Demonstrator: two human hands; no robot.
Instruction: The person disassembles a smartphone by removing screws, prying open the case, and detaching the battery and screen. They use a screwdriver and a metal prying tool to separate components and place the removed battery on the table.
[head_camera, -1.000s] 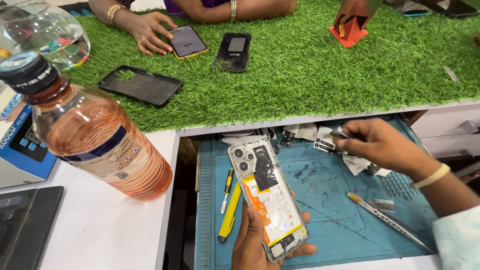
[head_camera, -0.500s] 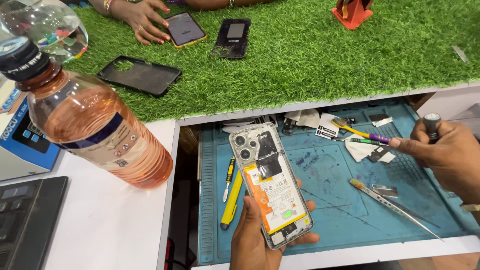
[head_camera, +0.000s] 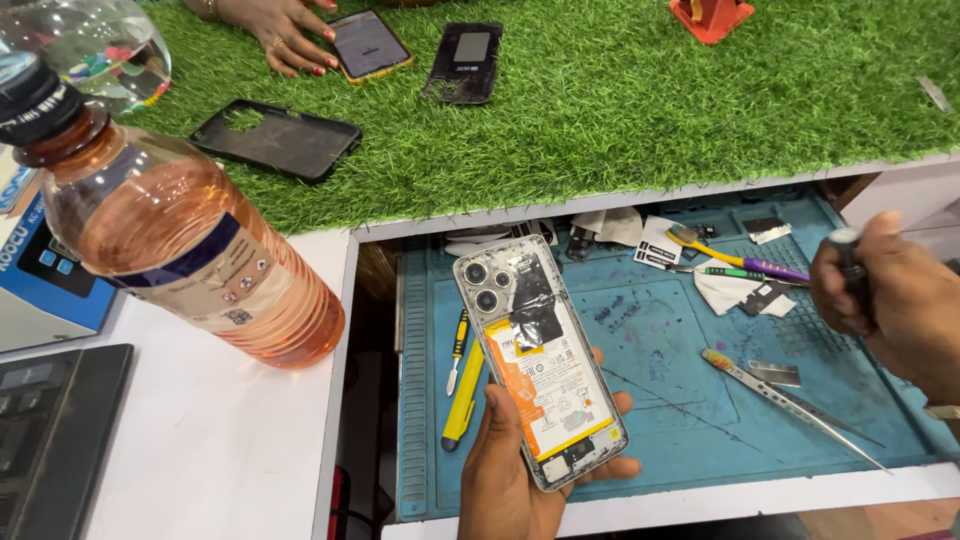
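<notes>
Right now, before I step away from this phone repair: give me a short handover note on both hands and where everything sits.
Left hand: holds the opened phone from below, back cover off, battery and camera lenses exposed.
Right hand: closed around a dark-handled tool, tip hidden, off to the phone's right.
On the blue mat: tweezers, toothbrush, yellow tool, loose small parts.
Done: back cover removed.
Left: the tool has not yet touched the phone.

The left hand (head_camera: 520, 460) is curling its fingers upward at bottom centre; the right hand (head_camera: 890, 300) is closing into a fist at the right edge.
</notes>
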